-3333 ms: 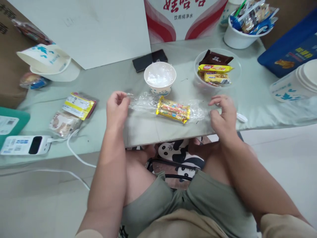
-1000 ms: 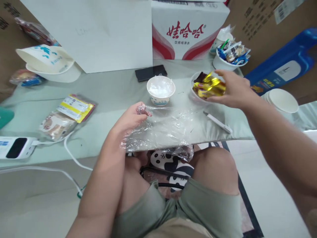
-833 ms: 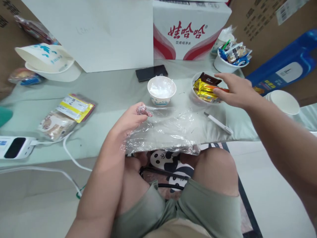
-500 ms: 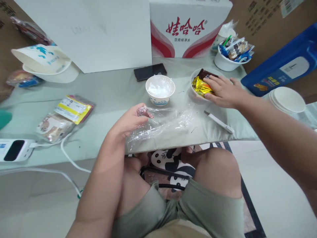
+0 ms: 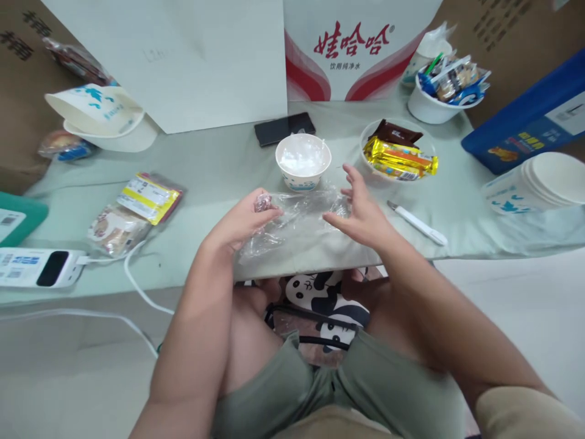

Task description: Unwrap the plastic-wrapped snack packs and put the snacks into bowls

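Note:
My left hand [image 5: 251, 219] pinches one end of a crumpled clear plastic bag [image 5: 297, 219], which lies spread near the table's front edge. At the bag's other end is my right hand [image 5: 361, 210], its thumb and fingers apart and nothing gripped in them. Just behind the bag stands a paper bowl [image 5: 303, 161] with clear plastic film inside. To the right, a clear round bowl [image 5: 365, 167] holds a yellow snack packet [image 5: 400, 160] and a brown packet [image 5: 397, 132]. A white utility knife [image 5: 418, 224] lies to the right of my right hand.
Behind the paper bowl lies a black phone [image 5: 285, 129], before white boxes [image 5: 219, 67]. A tub of wrapped snacks [image 5: 445, 91], a blue container [image 5: 516, 128] and stacked paper cups [image 5: 512, 189] stand right. Food packets [image 5: 144, 198] and a white power bank [image 5: 39, 268] with a cable lie left.
My right hand has left the snack packets in the clear bowl and moved left to the plastic bag's right end. My left hand still pinches the bag. The camera view has shifted slightly.

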`<state>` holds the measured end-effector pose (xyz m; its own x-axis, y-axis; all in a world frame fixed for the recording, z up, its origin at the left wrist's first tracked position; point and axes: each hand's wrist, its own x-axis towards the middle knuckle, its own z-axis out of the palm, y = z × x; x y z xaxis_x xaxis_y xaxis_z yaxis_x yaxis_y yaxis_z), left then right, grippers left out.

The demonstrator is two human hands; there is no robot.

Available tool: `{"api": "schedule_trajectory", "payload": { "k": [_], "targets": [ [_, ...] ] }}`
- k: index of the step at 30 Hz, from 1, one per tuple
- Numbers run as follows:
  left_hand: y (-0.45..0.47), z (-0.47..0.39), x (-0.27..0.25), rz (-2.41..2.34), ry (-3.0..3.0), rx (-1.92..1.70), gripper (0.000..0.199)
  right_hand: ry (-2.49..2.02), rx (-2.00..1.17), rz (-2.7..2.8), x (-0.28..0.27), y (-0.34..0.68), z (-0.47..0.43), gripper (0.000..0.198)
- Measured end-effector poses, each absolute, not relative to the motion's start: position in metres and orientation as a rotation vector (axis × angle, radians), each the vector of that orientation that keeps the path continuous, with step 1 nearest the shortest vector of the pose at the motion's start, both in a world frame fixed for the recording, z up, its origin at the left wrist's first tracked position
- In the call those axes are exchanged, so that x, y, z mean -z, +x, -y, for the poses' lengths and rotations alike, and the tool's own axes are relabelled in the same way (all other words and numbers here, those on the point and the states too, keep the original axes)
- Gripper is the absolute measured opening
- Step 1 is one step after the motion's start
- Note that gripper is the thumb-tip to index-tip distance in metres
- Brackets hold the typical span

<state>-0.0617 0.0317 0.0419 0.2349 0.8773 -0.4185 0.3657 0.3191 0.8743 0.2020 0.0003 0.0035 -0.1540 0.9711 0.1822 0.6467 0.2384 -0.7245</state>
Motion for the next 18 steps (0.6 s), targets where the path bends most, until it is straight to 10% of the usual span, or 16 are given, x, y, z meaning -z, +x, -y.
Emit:
{"api": "schedule_trajectory", "payload": {
  "k": [6,11,18],
  "targets": [
    [-0.069,-0.036,-0.024,-1.527,1.240,-0.644,0.018,-1.530,-0.937,1.461,0.023,0.183,0.015,0.086],
    [-0.078,-0.047,-0.020,-1.729,1.294,-0.767,0.023,-1.450,-0.969,1.614,0.006,0.192,0.027,0.011],
    [-0.089,-0.053,-0.017,-1.829,1.264,-0.743,0.029,-1.438,-1.230,1.821,0.005,0.214,0.039,0.004]
  ]
}}
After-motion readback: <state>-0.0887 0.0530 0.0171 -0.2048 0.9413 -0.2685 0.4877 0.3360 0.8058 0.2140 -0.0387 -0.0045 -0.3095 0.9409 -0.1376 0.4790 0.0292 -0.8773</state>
